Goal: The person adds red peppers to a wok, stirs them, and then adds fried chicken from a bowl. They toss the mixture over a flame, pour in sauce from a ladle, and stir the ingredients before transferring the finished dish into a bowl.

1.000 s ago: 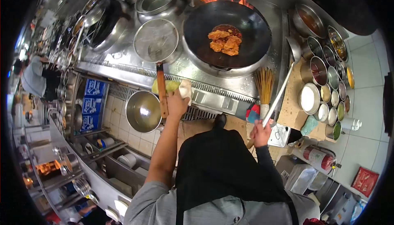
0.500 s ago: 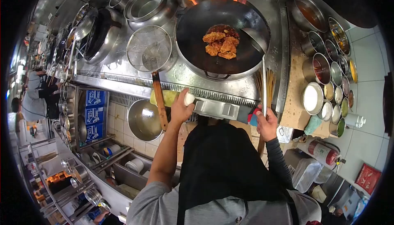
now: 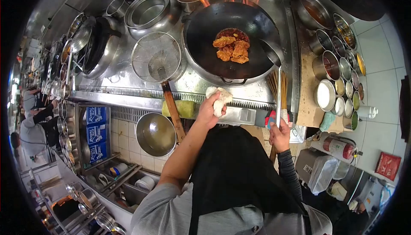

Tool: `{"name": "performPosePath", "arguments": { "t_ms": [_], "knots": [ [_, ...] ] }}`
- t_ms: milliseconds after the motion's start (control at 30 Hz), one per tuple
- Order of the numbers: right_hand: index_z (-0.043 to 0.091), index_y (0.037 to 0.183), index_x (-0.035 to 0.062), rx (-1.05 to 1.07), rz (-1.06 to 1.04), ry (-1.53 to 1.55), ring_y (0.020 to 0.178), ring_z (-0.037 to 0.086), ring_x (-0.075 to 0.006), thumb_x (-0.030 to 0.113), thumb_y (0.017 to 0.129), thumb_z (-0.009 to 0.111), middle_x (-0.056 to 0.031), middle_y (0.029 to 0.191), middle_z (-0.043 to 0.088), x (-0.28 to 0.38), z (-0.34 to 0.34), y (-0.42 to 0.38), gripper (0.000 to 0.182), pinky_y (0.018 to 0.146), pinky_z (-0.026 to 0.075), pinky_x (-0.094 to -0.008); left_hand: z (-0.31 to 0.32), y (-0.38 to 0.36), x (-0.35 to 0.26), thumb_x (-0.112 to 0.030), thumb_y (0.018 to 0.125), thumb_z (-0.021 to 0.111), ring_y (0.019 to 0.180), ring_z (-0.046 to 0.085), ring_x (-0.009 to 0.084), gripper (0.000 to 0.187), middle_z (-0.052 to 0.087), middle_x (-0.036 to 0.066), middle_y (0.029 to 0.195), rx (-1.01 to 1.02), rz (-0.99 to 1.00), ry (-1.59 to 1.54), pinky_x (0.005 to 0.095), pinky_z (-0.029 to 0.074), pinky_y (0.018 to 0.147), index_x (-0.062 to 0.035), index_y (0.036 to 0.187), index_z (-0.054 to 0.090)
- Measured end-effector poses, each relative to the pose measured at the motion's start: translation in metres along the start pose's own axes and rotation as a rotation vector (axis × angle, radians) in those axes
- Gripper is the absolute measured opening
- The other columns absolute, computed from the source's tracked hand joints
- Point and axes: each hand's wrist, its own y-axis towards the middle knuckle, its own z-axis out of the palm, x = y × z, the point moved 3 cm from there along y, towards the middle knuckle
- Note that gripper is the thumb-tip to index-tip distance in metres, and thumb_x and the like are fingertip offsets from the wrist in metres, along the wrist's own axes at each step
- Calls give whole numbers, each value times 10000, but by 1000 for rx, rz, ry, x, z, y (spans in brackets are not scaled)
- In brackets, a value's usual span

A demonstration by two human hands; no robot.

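Closed around a crumpled white cloth [image 3: 219, 99], my left hand [image 3: 208, 111] hovers by the stove's front edge. My right hand [image 3: 279, 136] grips the long handle of a ladle [image 3: 272, 51], whose bowl hangs at the right rim of a black wok [image 3: 205, 33]. Several pieces of browned fried chicken [image 3: 233, 49] lie in dark red sauce in the middle of the wok. Flames rise behind its far rim. Left of the wok, a round wire strainer [image 3: 156, 57] rests on the steel stovetop, its wooden handle sticking out over the front edge.
A bamboo wok brush [image 3: 280, 90] stands by the ladle handle. Bowls of sauces and seasonings, including one of white powder [image 3: 326, 96], crowd the right side. A pot of liquid [image 3: 156, 134] sits below the stove's front. Lidded pans and a steel pot [image 3: 147, 12] stand left.
My left hand has moved right and up, and more of the white cloth shows. The ladle's bowl has shifted slightly right, toward the wok's rim. The flames are smaller.
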Motion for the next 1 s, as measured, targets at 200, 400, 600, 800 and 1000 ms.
{"name": "performPosePath", "arguments": {
  "t_ms": [200,400,600,800,1000],
  "knots": [
    [562,1150,106,-32,27,-11,397,354,-43,127,945,574,38,603,450,-7,3,-11,206,334,281,-224,32,16,-21,-559,974,412,707,609,208,512,631,92,940,-105,5,31,352,503,591,-74,1075,537],
    [548,1221,83,-28,10,-32,371,320,-41,125,941,561,38,563,403,-16,4,-21,283,330,281,-235,39,53,-16,-613,949,408,722,621,243,567,630,101,869,-70,-172,255,410,533,634,-75,1061,549],
    [518,1293,114,69,-53,-149,385,312,-40,136,954,548,47,563,389,-17,8,-29,342,332,275,-225,49,70,-9,-486,935,554,704,603,273,426,594,107,836,-222,-123,103,417,537,591,-69,1022,545],
    [353,1470,129,172,-211,-456,586,554,-115,124,961,512,-41,756,588,28,22,-51,533,558,450,-217,30,101,11,-224,928,563,661,580,253,197,564,111,822,-135,59,-28,409,534,561,-37,966,517],
    [327,1454,50,364,-545,-1003,1079,570,-443,109,903,551,-301,1237,543,102,21,-90,598,904,483,-424,73,-4,-1,-131,915,517,642,579,234,92,567,119,819,-257,11,-4,366,517,492,-40,930,520]
  ]
}}
